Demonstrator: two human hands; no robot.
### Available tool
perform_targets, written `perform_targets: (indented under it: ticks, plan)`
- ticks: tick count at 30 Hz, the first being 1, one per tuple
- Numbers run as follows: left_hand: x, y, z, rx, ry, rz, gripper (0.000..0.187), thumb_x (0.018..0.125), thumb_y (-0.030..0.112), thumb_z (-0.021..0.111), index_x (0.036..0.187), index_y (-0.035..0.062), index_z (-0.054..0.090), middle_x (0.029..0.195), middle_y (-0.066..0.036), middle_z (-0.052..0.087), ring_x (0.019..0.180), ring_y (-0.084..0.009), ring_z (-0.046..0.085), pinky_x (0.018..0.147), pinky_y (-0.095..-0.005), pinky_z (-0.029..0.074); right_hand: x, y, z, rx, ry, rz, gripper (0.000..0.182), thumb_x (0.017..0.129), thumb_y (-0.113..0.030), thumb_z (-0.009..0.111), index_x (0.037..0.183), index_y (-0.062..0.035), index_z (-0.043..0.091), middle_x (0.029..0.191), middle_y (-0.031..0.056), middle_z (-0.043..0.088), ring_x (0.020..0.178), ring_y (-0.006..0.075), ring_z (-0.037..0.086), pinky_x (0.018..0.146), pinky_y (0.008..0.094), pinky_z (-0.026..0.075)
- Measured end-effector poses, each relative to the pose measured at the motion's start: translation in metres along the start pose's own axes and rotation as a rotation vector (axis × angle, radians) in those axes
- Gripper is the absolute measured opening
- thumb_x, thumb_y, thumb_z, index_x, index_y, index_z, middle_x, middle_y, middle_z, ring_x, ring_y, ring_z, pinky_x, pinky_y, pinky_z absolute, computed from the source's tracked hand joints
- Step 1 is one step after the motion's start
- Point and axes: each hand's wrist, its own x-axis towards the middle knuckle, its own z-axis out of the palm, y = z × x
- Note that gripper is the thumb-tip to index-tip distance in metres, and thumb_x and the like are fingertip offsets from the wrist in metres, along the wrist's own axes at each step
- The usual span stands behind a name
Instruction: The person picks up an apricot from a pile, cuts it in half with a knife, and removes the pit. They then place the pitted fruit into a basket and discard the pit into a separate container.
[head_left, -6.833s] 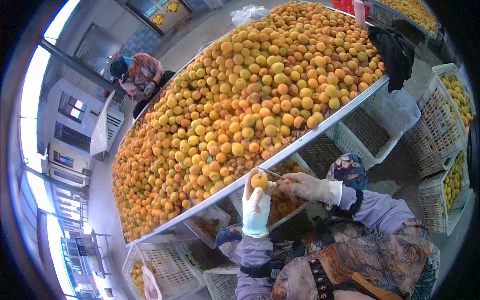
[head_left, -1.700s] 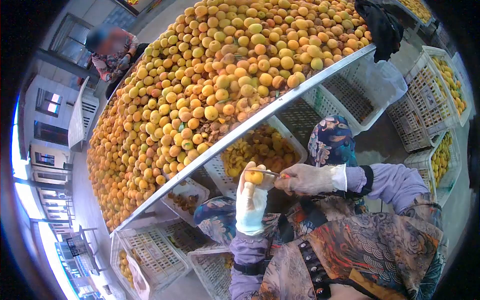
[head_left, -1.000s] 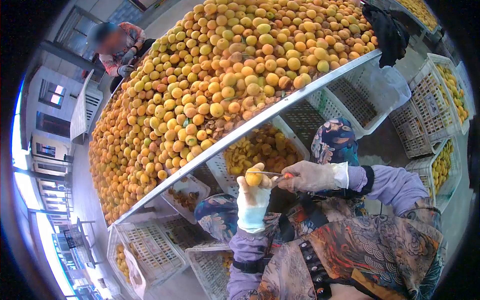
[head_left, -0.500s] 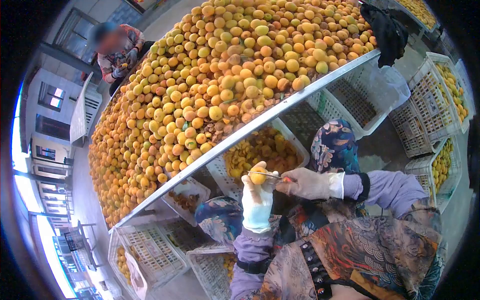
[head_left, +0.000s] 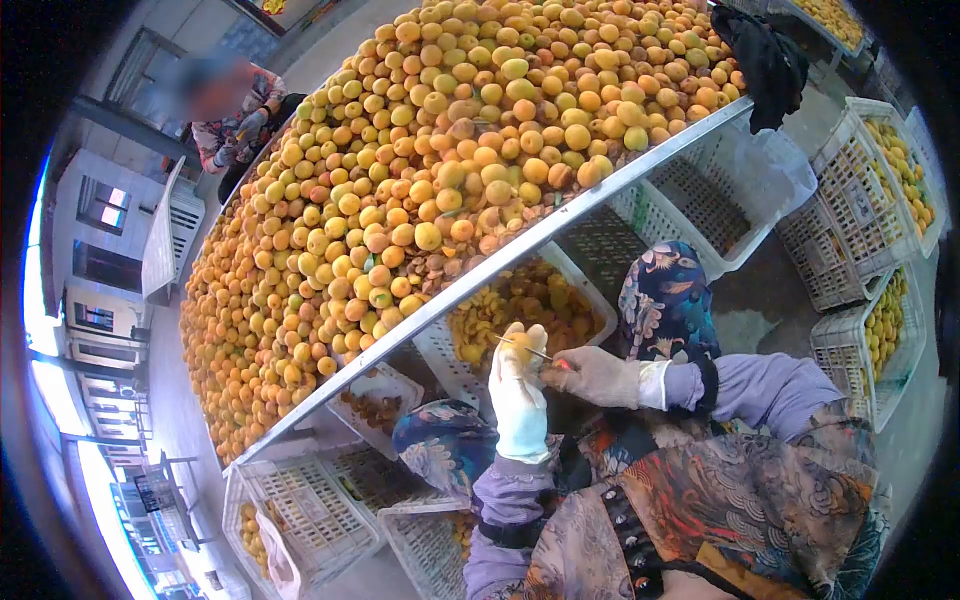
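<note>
My left hand (head_left: 519, 390), in a white glove, holds a yellow-orange apricot (head_left: 520, 347) upright between thumb and fingers. A thin knife (head_left: 527, 349) lies against the fruit, its blade crossing it and the tip showing at the left. My right hand (head_left: 603, 377), gloved too, is closed round the knife's red handle, close beside the left hand. Just beyond both hands, a white crate (head_left: 603, 292) below the table edge holds cut yellow fruit pieces (head_left: 478, 322).
A metal-edged table (head_left: 560, 218) heaped with apricots (head_left: 400, 190) slopes across the view. Crates stand below it (head_left: 300, 510) and at the right (head_left: 860, 190). A dark cloth (head_left: 762, 65) hangs over its corner. Another person (head_left: 235, 120) sits at the far left side.
The view has shifted slightly. The knife blade has tilted, its tip now pointing more up and left across the fruit. The other person's head and hands have moved a little.
</note>
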Motion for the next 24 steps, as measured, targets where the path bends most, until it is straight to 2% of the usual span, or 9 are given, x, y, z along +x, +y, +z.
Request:
perform_targets:
  ticks: [2,3,6,10,13,17,20,22,24]
  plan:
    - [0.000,-0.004,-0.002,-0.155,-0.017,-0.069,0.045,0.097,0.035,0.035,0.128,0.0023,0.039,0.118,-0.017,0.054,0.111,-0.0238,0.052,0.094,-0.0328,0.040,0.001,-0.002,0.005,0.068,0.026,-0.026,0.040,0.087,-0.042,0.053,0.096,-0.0043,0.061,0.080,0.0159,0.064,0.079,0.0229,0.062,0.072,0.0351,0.046]
    - [-0.002,0.001,0.001,-0.033,-0.005,-0.088,0.061,0.094,0.051,0.029,0.128,0.0011,0.039,0.119,-0.016,0.053,0.111,-0.0247,0.050,0.092,-0.0330,0.041,0.004,-0.005,0.000,-0.015,-0.031,0.057,0.041,0.087,-0.043,0.054,0.101,-0.0050,0.062,0.083,0.0150,0.064,0.082,0.0230,0.062,0.074,0.0353,0.046]
    - [0.000,0.007,0.000,-0.027,-0.044,-0.127,0.058,0.095,0.050,0.029,0.125,0.0016,0.041,0.119,-0.016,0.054,0.111,-0.0228,0.050,0.092,-0.0315,0.041,0.001,-0.027,-0.014,0.016,-0.104,0.150,0.041,0.087,-0.043,0.054,0.100,-0.0050,0.063,0.085,0.0137,0.065,0.083,0.0229,0.062,0.075,0.0352,0.046]
    - [0.005,0.015,0.009,-0.094,-0.023,-0.171,0.056,0.095,0.049,0.029,0.122,0.0014,0.043,0.116,-0.015,0.056,0.110,-0.0215,0.052,0.092,-0.0301,0.040,0.008,-0.021,-0.007,0.009,-0.019,0.112,0.042,0.087,-0.044,0.054,0.096,-0.0041,0.063,0.086,0.0128,0.065,0.082,0.0214,0.061,0.076,0.0342,0.045]
    - [0.008,0.010,0.014,-0.084,0.016,-0.122,0.054,0.096,0.048,0.029,0.117,0.0010,0.047,0.111,-0.014,0.058,0.102,-0.0203,0.054,0.089,-0.0297,0.041,0.011,-0.015,0.003,0.093,0.070,-0.002,0.042,0.087,-0.043,0.054,0.098,-0.0036,0.062,0.085,0.0124,0.064,0.083,0.0214,0.061,0.076,0.0340,0.045]
    - [0.016,0.001,0.002,-0.063,0.090,-0.091,0.048,0.096,0.043,0.034,0.110,0.0006,0.052,0.104,-0.011,0.059,0.091,-0.0188,0.056,0.086,-0.0307,0.043,0.015,-0.013,0.005,0.057,0.038,0.052,0.042,0.088,-0.043,0.053,0.099,-0.0031,0.061,0.084,0.0112,0.065,0.083,0.0213,0.060,0.076,0.0350,0.045]
    - [0.019,-0.001,-0.007,0.079,0.046,-0.074,0.046,0.096,0.041,0.038,0.107,0.0006,0.055,0.101,-0.010,0.060,0.090,-0.0172,0.056,0.084,-0.0310,0.044,0.019,0.000,0.008,0.206,0.030,-0.046,0.042,0.088,-0.043,0.052,0.097,-0.0035,0.061,0.076,0.0079,0.062,0.071,0.0180,0.059,0.066,0.0314,0.045]
    - [0.020,-0.004,-0.009,0.112,0.004,-0.051,0.045,0.095,0.041,0.039,0.106,0.0006,0.055,0.099,-0.009,0.060,0.091,-0.0160,0.056,0.083,-0.0309,0.045,0.021,0.000,0.004,0.325,-0.123,0.131,0.043,0.087,-0.048,0.052,0.088,-0.0060,0.060,0.063,0.0027,0.054,0.054,0.0128,0.050,0.049,0.0268,0.040]
    - [0.017,-0.001,-0.007,0.036,0.067,-0.132,0.044,0.095,0.041,0.040,0.107,0.0007,0.054,0.097,-0.010,0.060,0.089,-0.0174,0.057,0.083,-0.0318,0.046,0.010,-0.022,-0.008,0.373,-0.190,0.228,0.044,0.086,-0.052,0.051,0.083,-0.0081,0.058,0.058,0.0002,0.048,0.048,0.0106,0.044,0.043,0.0253,0.034]
